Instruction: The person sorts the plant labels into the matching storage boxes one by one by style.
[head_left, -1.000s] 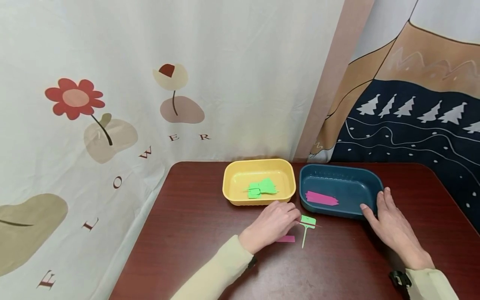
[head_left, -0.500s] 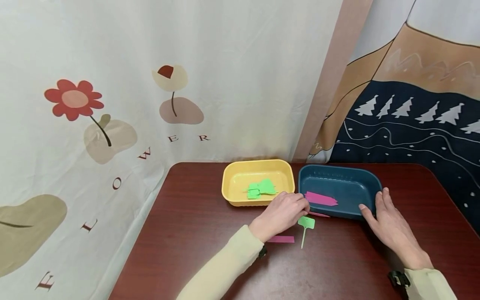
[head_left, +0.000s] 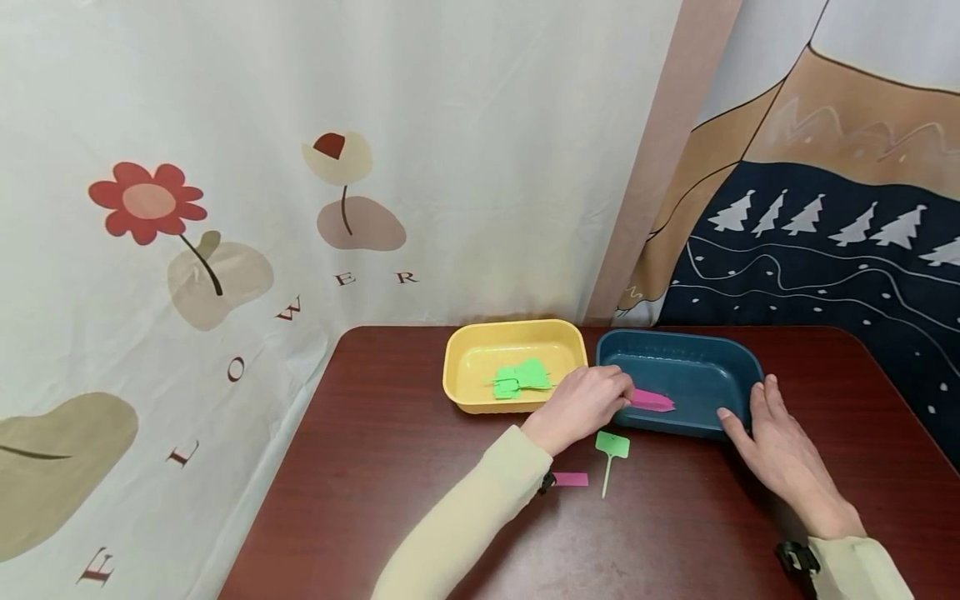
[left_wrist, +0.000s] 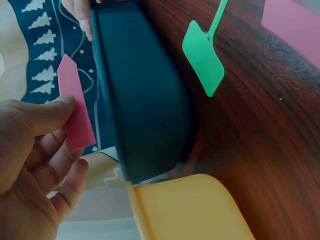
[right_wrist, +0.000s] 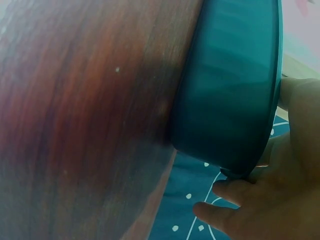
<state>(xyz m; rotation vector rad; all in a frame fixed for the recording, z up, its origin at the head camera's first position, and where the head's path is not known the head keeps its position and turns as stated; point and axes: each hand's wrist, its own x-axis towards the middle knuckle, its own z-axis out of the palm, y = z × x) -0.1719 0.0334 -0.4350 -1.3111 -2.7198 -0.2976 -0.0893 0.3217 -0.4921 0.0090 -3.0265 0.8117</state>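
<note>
Between thumb and fingers, my left hand (head_left: 581,404) pinches a pink plant label (left_wrist: 75,105) with a pointed end. It is over the near left rim of the blue tray (head_left: 705,379). Inside that tray lie pink labels (head_left: 654,402), partly hidden behind the hand in the head view. With fingers straight, my right hand (head_left: 787,462) rests against the tray's right end, the thumb at its near rim. On the table just in front of the tray lies a green T-shaped plant tag (head_left: 613,445). Another pink label (head_left: 572,479) lies near my left wrist.
A yellow tray (head_left: 465,402) with several green tags (head_left: 522,378) stands left of the blue one, close beside it. Both stand toward the back of the dark red wooden table (head_left: 360,467). Printed curtains (head_left: 480,167) hang right behind the table's far edge.
My left hand has moved right and away from me, carrying the pink label from above the green tag to the blue tray's rim. My right hand has stayed at the tray's end.
</note>
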